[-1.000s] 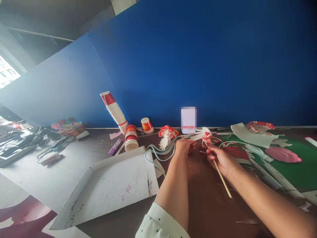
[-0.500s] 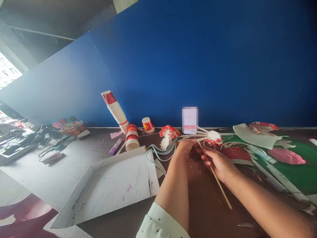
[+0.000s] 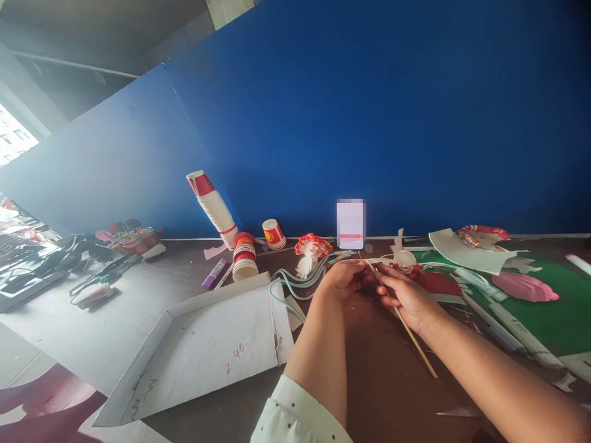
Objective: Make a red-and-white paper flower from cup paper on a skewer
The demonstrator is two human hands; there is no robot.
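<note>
My right hand (image 3: 409,296) is closed around a thin wooden stick (image 3: 417,344), which slants down toward the front of the table. The stick's upper end meets the fingertips of my left hand (image 3: 347,277). That hand is pinched at the end of a white paper strip, which runs to a cut paper cup (image 3: 404,259) just behind my right hand. The cup has a round white base, with red and white strips around it. Fingers partly hide where strip and stick meet. Left of my hands sits a cut cup with curled red-and-white strips (image 3: 313,247).
A shallow white cardboard box lid (image 3: 217,344) lies at left, below a leaning stack of paper cups (image 3: 217,212), a single cup (image 3: 274,234) and a purple glue stick (image 3: 214,273). Pale cables (image 3: 295,284) loop nearby. A phone (image 3: 351,223) stands behind; paper scraps lie at right.
The cut paper cup has turned and dropped slightly behind my right hand, and one strip now points upward. Both hands stay close together on the stick and strip. The view has shifted slightly.
</note>
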